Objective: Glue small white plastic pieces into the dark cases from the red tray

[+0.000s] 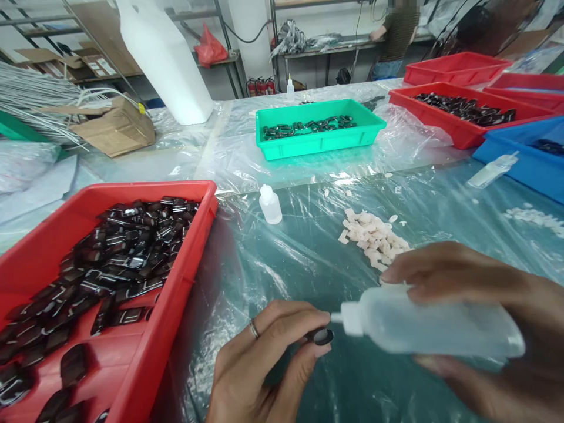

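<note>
My left hand [268, 358], with a ring on one finger, pinches a small black plastic part [323, 336] that has a pale face at its end. Wrapped round a translucent squeeze bottle [440, 322] is my right hand [480, 305], partly blurred. The bottle lies on its side in the air, its thin white nozzle pointing left, close to the fingertips and the black part. I cannot tell whether the nozzle touches them. Just beyond the bottle, a heap of small whitish pieces [372, 235] lies on the plastic-covered table [238, 282].
A red tray [176, 317] of black parts stands at left. A small white bottle [270, 205] stands mid-table. Behind are a green tray [321, 144], a large white jug [170, 64], red trays [467, 132], and a blue tray [520, 161]. A person [399, 35] stands far back.
</note>
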Demonstrator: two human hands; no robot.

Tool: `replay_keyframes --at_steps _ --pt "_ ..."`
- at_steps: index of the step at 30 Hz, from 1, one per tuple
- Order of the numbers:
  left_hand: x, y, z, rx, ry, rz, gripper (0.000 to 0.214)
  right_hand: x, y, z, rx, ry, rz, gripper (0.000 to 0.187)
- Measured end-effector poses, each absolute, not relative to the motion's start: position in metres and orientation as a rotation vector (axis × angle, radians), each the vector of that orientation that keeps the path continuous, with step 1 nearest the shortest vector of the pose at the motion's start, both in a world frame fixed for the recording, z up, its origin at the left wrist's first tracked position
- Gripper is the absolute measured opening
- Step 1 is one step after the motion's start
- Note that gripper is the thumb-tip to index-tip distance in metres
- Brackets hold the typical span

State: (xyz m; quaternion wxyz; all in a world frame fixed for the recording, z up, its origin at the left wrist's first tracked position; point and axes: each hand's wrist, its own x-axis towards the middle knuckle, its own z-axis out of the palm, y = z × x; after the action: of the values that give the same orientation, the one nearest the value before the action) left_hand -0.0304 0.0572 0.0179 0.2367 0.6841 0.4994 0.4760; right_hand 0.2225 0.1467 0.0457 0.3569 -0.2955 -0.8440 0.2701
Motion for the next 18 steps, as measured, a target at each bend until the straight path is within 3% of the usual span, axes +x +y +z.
replay_keyframes --at_steps 4,10,12,18 --pt "-0.034 0.059 0.017 1.896 1.348 1.333 0.033 0.212 0.164 0.056 -0.809 -1.961 1.140 0.026" --pt "-0.033 0.058 0.017 1.902 1.346 1.364 0.031 0.202 0.159 0.037 -0.774 -1.845 1.546 0.039" --pt "-0.032 0.057 0.018 1.895 1.363 1.385 0.028 0.201 0.153 0.036 -0.795 -1.918 1.490 0.037" --pt "-0.033 0.057 0.019 1.918 1.388 1.442 0.027 0.202 0.144 0.047 -0.670 -2.198 0.894 0.044"
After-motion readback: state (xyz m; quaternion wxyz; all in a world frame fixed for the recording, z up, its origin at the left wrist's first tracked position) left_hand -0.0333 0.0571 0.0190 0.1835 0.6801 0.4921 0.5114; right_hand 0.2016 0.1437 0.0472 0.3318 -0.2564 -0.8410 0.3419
